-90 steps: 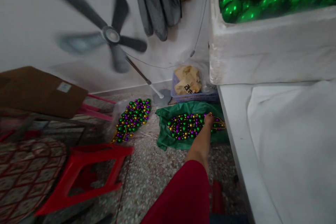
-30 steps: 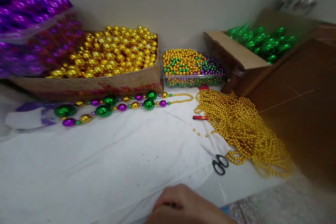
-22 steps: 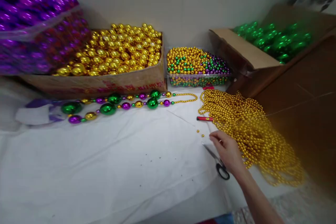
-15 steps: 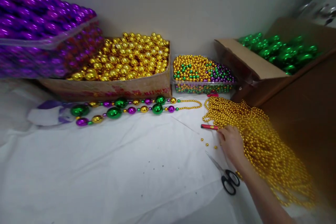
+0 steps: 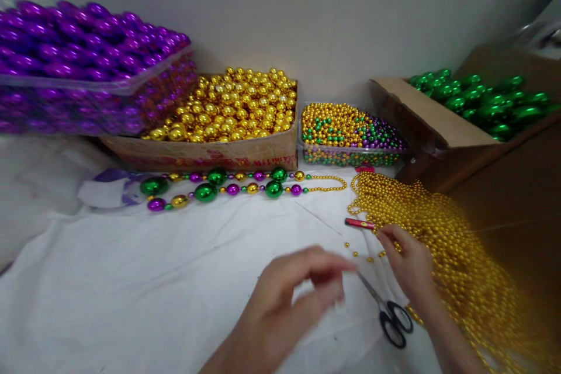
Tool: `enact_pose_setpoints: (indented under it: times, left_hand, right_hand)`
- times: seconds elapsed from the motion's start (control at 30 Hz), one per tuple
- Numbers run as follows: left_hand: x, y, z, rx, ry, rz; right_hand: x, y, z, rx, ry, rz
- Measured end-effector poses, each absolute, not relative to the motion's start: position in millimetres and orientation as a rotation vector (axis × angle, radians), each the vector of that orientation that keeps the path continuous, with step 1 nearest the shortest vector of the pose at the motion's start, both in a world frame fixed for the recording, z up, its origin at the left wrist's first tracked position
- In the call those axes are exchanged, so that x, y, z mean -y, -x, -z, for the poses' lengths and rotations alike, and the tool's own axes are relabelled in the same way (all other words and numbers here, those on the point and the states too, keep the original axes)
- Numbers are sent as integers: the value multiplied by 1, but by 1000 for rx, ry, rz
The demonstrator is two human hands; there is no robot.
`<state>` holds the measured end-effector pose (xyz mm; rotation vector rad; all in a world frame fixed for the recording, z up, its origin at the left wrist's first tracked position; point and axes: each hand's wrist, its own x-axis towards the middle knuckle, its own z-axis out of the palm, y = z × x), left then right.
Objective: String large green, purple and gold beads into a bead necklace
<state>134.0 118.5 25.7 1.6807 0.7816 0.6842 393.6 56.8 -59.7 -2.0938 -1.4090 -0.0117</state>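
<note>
My right hand (image 5: 409,260) is closed in a pinch at the edge of a heap of gold bead strands (image 5: 442,234), by the end of a red lighter (image 5: 359,223). What its fingertips hold is too small to make out. My left hand (image 5: 293,298), blurred, hovers over the white cloth with thumb and forefinger curved apart and nothing visible between them. Several loose gold beads (image 5: 355,254) lie between the two hands. Black-handled scissors (image 5: 385,307) rest below them, blades toward the upper left. A thin needle-like line (image 5: 319,218) lies left of the lighter.
A purple, green and gold bead necklace (image 5: 232,189) stretches across the white cloth (image 5: 153,280). Behind it stand a tub of purple beads (image 5: 144,79), a carton of gold beads (image 5: 245,152) and a tray of small mixed beads (image 5: 350,152). At right, a carton (image 5: 432,114) holds green beads.
My left hand has come into view from below, over the cloth. My right hand stays beside the lighter, slightly lower relative to it. The whole view has shifted a little.
</note>
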Motion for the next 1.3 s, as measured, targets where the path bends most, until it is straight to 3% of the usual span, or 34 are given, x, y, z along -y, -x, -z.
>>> enact_pose_setpoints:
  times: [0.13,0.23,0.5,0.87,1.03,1.3]
  left_hand:
    - [-187,-198,31,-1257,-2076,-475]
    - [-215,-236,66,-1361,-2194,-414]
    - [-233,-275,87,-1481,-2272,-320]
    - [-206,-235,76,-1287,-2388,-490]
    - [-184,-241,84,-525,-2676,-113]
    - [-183,-241,64,-530,-2549,-116]
  right_hand:
    - [-48,-368,43,1338,2021,-161]
    - [-41,-359,39,1316,1995,-252]
    - [-22,-376,47,1212,2019,-354]
    - [-33,-403,68,1481,2229,249]
    - [-40,-385,72,1666,2128,109]
    - [-19,-351,87,1724,2101,26]
